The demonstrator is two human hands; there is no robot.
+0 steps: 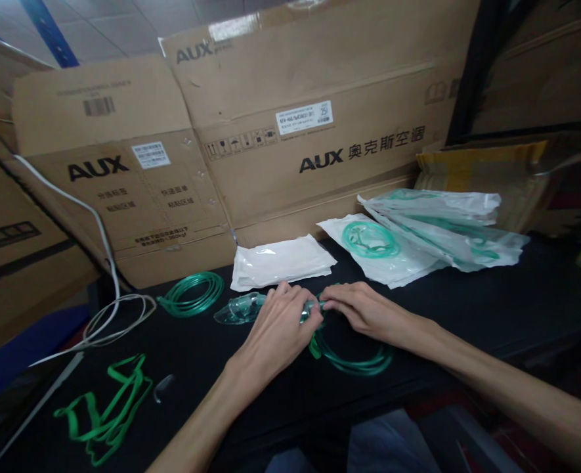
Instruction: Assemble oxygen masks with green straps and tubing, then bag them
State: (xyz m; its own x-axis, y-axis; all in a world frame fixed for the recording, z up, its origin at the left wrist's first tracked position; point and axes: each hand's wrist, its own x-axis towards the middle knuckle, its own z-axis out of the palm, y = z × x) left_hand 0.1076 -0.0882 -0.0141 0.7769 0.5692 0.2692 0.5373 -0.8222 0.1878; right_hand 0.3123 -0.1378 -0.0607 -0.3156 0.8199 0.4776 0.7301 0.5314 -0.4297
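A translucent green oxygen mask lies low over the black table, its tapered end pointing left. My left hand is closed around its right part, hiding much of it under the fingers. Against that end, my right hand pinches what looks like the end of green tubing; the joint itself is hidden by fingertips. Coiled green tubing hangs or lies just below my right hand. A bright green strap piece shows beneath the left thumb.
Another tubing coil sits to the left, beside a white cable. Green elastic straps and a small clear piece lie front left. White packets and tubing-filled pouches rest behind, before large cardboard boxes.
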